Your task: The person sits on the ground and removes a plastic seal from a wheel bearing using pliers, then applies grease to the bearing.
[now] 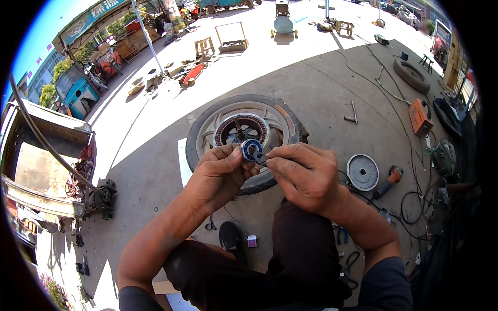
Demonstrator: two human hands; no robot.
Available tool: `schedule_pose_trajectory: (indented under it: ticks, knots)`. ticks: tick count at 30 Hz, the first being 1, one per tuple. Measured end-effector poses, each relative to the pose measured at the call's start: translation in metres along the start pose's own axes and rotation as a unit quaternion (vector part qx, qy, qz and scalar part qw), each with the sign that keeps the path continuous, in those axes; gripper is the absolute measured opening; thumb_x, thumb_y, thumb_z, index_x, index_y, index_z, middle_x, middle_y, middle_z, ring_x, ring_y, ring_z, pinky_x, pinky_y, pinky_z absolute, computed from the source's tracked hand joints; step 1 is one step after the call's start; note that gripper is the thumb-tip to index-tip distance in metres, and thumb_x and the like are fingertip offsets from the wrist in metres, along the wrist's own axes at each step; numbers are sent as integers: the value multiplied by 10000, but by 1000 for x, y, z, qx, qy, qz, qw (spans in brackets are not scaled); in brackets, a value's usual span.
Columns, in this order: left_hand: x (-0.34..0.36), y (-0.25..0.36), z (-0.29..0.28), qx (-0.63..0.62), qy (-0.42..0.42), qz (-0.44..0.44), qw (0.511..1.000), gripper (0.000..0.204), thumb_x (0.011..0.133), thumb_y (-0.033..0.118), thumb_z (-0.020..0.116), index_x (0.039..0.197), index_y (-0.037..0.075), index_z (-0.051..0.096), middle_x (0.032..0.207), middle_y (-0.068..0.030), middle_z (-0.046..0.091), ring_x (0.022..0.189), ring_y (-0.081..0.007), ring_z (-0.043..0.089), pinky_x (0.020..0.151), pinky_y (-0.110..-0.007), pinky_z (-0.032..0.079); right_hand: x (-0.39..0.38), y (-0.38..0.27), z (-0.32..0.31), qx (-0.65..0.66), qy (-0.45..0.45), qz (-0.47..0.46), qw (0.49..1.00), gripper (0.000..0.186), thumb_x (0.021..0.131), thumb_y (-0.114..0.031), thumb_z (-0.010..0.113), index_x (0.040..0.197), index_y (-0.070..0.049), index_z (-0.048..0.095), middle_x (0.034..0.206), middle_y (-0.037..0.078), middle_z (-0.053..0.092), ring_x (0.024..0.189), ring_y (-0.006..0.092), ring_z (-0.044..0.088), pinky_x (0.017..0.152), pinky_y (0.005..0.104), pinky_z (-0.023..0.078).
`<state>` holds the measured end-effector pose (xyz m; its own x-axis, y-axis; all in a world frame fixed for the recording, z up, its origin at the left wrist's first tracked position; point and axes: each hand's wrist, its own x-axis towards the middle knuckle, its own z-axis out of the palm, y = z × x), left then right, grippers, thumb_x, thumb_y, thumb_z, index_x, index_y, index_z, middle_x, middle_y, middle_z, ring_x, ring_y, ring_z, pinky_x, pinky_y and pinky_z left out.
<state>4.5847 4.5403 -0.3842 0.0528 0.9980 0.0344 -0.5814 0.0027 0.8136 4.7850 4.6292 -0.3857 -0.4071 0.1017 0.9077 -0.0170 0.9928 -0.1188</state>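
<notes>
Bearing, a small blue-faced metal ring w/ dark centre hole, sits pinched in the fingertips of the left hand, held up at chest height over a scooter wheel lying flat on the concrete. Largest first: wheel w/ black tyre, pale spokes & dark round motor hub, right behind the hands. To the right, a round grey metal disc on the ground, an angle grinder w/ orange body just beside it, an orange box-shaped machine further off.

Left hand is curled nearly closed, thumb & fingers clamped on the bearing's rim. Right hand is closed too, gripping a thin dark tool whose tip touches the bearing's face.

Bearing looks hard, stiff, light for one hand, prob. greasy & slippery; best gripped by the outer rim, as now.
</notes>
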Motion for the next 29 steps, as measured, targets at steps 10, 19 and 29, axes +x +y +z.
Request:
schedule_pose_trajectory:
  ticks: [10, 19, 29]
  knots:
    - [-1, 0, 2, 7, 46, 10, 999, 139, 984, 149, 602, 974, 15, 637, 867, -66, 644, 842, -173, 602, 883, -362, 478, -6, -8, 11, 341, 72, 310, 885, 105, 839, -4, 737, 924, 24, 684, 819, 93, 700, 655, 124, 662, 545, 248, 514]
    - [-2, 3, 1, -51, 34, -12, 998, 203, 975, 210, 613, 1009, 11, 638, 877, -70, 657, 847, -187, 608, 870, -378, 483, -8, 3, 5, 544, 27, 531, 650, 183, 933, -113, 671, 1054, 25, 668, 877, 88, 699, 808, 138, 684, 612, 248, 546]
    - [-1, -1, -11, 12, 62, -32, 997, 465, 975, 430, 603, 1306, 109, 540, 1187, -70, 655, 1049, -192, 617, 913, -357, 494, -11, 3, 7, 558, 18, 521, 646, 192, 934, -108, 669, 1071, 25, 666, 941, 78, 698, 853, 147, 687, 650, 261, 568]
